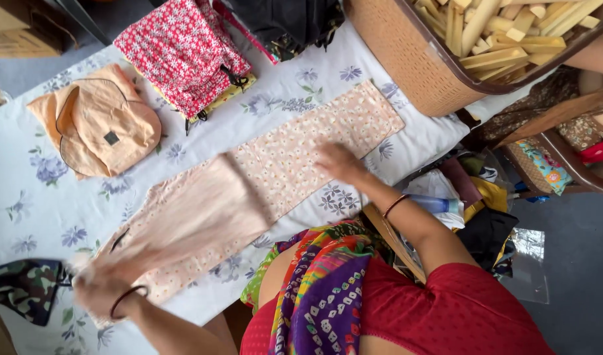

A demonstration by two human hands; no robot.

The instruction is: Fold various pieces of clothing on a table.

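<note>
Below, left hand (101,289) in closed grip on pink floral cloth (301,158), right hand (337,161) flat upon it.

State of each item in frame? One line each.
Pink floral cloth: spread flat, one end being folded over.
Left hand: gripping the lifted end, blurred.
Right hand: pressing the cloth flat.
Peach bag: closed, lying flat.
Red floral bag: lying on other fabric.
Basket: open, holding wood pieces.

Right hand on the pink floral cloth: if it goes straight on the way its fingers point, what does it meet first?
The right hand points toward the red floral fabric bundle; probably only pink cloth and bedsheet before it.
</note>
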